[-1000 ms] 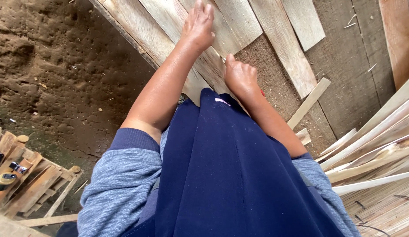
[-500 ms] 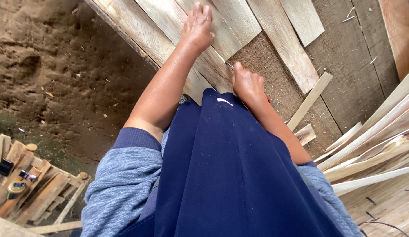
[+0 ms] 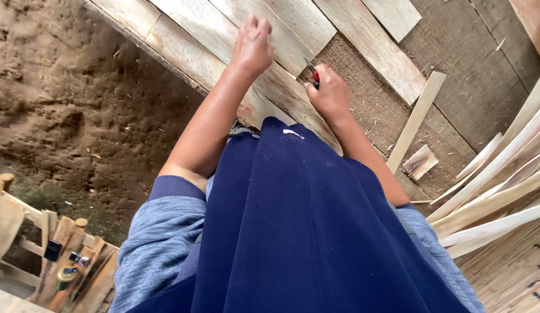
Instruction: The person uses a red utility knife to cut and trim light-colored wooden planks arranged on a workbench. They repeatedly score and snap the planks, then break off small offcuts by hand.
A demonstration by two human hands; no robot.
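My left hand point(image 3: 254, 45) presses flat on a pale wooden plank point(image 3: 223, 43) that lies among several planks side by side on the ground. My right hand point(image 3: 330, 93) is closed around a small tool with a red handle and dark metal tip point(image 3: 312, 71), held at the edge of the same plank. A dark blue cloth point(image 3: 299, 232) hangs down between my arms and hides the near part of the planks.
Bare brown earth point(image 3: 67, 104) lies to the left. A loose narrow slat point(image 3: 415, 119) and a small wood offcut point(image 3: 421, 161) rest on matting at right. Long pale strips point(image 3: 496, 203) pile up at the right edge. A wooden rack with small items point(image 3: 55, 261) stands lower left.
The right hand has shifted slightly up along the plank edge and the red-handled tool now shows. The left hand stays pressed on the plank.
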